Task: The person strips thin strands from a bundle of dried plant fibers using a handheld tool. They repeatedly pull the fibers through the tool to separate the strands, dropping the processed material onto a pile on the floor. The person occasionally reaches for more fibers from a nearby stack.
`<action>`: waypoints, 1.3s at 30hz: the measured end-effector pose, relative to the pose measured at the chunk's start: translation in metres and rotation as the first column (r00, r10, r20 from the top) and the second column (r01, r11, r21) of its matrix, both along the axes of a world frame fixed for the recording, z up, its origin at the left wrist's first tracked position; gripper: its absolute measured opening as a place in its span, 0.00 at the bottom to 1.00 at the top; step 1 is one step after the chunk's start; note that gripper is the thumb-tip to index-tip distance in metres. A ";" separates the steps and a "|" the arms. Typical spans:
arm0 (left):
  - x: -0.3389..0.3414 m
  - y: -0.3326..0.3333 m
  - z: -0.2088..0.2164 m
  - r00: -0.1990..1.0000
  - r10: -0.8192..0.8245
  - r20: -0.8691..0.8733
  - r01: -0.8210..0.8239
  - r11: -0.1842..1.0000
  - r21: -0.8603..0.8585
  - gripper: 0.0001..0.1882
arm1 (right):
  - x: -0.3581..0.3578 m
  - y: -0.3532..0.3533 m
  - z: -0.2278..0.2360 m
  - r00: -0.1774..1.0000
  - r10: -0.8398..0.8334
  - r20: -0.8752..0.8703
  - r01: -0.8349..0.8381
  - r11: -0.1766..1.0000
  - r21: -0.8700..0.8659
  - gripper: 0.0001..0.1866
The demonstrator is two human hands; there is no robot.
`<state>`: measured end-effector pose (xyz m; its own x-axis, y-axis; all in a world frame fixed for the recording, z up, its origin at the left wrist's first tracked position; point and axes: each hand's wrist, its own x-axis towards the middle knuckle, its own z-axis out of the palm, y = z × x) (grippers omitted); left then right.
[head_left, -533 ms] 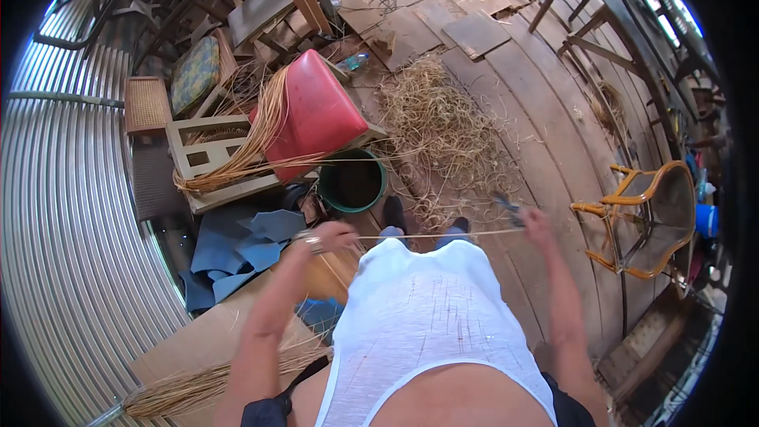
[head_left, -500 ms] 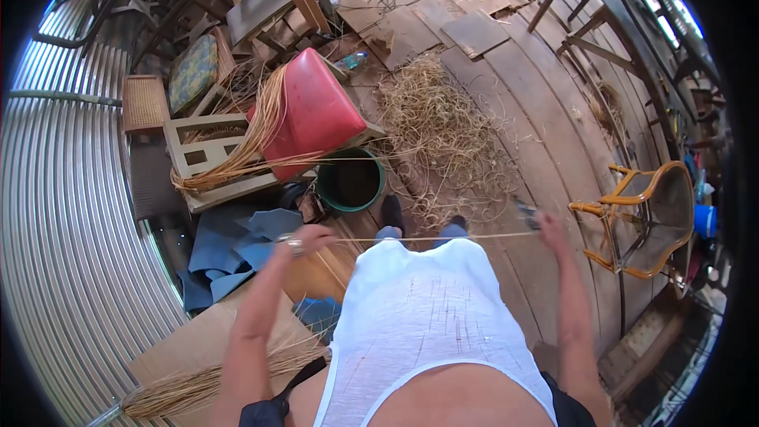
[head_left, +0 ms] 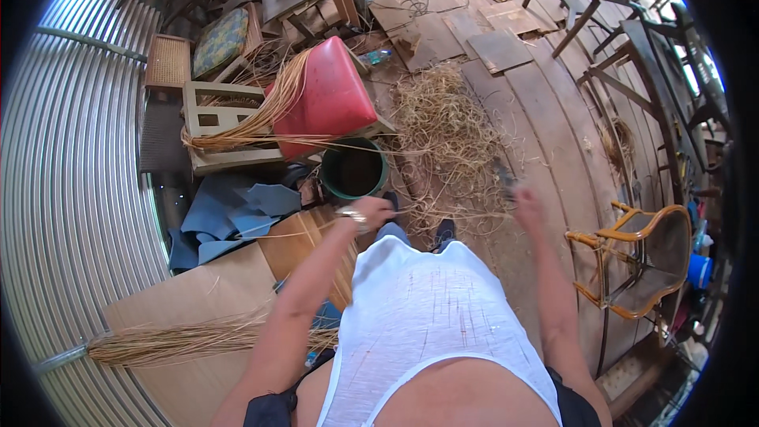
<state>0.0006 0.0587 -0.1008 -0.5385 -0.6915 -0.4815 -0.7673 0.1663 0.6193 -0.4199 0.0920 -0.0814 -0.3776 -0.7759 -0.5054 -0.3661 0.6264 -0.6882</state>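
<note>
My left hand (head_left: 373, 211), with a metal watch on its wrist, is closed on a thin cane strip (head_left: 304, 234) whose tail runs off to the left. Faintly, the strip seems to stretch on toward my right hand (head_left: 525, 204). That hand is smeared by motion, its fingers curled around a small dark tool (head_left: 504, 175) whose exact kind is too blurred to tell. Beyond both hands a heap of curly cane shavings (head_left: 451, 126) lies on the plank floor. A dark green bucket (head_left: 353, 170) stands just past my left hand.
At the left, long cane strands (head_left: 288, 103) drape over a red seat (head_left: 332, 91) and a pale wooden frame (head_left: 229, 160). Blue sheets (head_left: 229, 213) and a cane bundle (head_left: 182, 340) lie nearer. A rattan chair (head_left: 644, 261) stands at right, a corrugated metal wall (head_left: 87, 190) at left.
My left hand has moved right and farther out, to beside the bucket. My right hand has gone slightly farther forward with the dark tool. The view has shifted a little.
</note>
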 end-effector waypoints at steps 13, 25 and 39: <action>0.103 0.001 0.037 0.979 0.146 0.143 -0.161 0.982 0.101 0.11 | -0.089 0.014 -0.072 0.763 0.437 -0.476 -0.586 0.779 -0.225 0.13; -0.035 0.002 0.030 0.997 0.056 -0.060 -0.044 0.982 0.181 0.12 | -0.043 0.022 -0.056 0.967 0.172 -0.187 -0.201 0.969 -0.145 0.16; 0.053 -0.023 0.065 0.969 0.240 0.060 -0.247 0.934 0.259 0.11 | 0.012 0.007 0.010 0.983 0.097 0.158 -0.089 0.994 -0.056 0.15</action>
